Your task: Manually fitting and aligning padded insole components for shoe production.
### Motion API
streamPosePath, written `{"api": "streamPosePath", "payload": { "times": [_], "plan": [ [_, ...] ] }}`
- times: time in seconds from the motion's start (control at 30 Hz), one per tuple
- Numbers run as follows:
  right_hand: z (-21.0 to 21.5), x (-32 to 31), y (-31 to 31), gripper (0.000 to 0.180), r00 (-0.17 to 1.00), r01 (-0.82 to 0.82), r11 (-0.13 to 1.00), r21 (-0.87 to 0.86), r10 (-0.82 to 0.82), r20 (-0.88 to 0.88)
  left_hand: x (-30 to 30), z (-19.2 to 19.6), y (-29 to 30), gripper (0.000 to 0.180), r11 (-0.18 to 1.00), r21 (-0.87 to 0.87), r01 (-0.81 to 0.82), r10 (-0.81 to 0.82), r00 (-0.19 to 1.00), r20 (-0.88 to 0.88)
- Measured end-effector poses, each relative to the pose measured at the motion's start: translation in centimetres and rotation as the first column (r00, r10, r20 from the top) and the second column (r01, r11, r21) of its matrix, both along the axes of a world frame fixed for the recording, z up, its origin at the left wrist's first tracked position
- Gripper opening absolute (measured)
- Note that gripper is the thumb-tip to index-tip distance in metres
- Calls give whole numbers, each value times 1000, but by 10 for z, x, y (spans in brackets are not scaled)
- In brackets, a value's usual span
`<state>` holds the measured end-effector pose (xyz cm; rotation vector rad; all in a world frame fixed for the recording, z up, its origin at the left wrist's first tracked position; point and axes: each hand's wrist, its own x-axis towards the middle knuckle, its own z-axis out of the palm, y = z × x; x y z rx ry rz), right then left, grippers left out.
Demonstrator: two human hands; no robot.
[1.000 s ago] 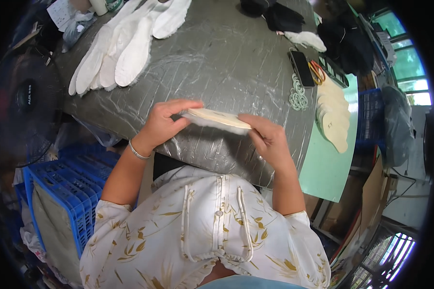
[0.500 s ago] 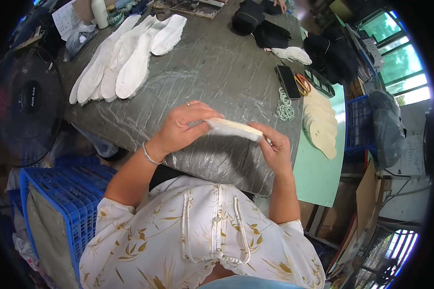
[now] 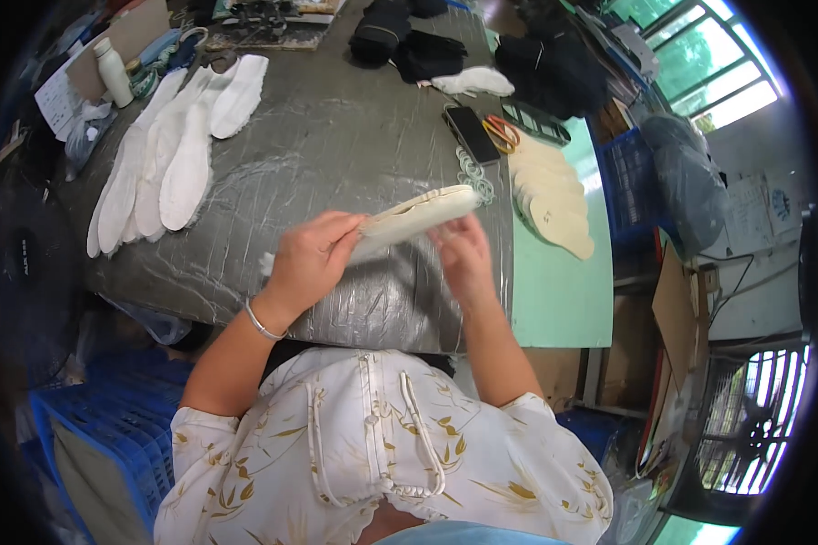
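Layered insole (image 3: 420, 216) held above near part of gray table (image 3: 336, 154).
The left hand (image 3: 311, 259) pinches its left end between thumb and fingers. The right hand (image 3: 463, 259) is near its right end; blur hides whether its fingers grip. White insoles (image 3: 185, 177) lie at the left.

One long, round-ended, cream-and-white layered pad (image 3: 420, 220), insole-like, fleecy white on its near side, a narrow gap along its upper edge, held nearly edge-on above the grey, film-covered table (image 3: 336, 136), right end farther out.
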<state>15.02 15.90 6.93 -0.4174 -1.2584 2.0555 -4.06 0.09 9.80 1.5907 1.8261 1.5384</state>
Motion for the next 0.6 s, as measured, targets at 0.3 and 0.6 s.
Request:
{"api": "streamPosePath", "payload": {
  "times": [0.3, 0.6],
  "plan": [
    [46, 4, 4, 43, 903, -82, 307, 948, -379, 201, 7, 0, 5, 19, 996, -92, -5, -24, 950, -312],
    [23, 8, 7, 18, 886, -201, 601, 773, -225, 406, 7, -10, 1, 17, 991, -135, -2, -63, 881, -468]
  ]
}}
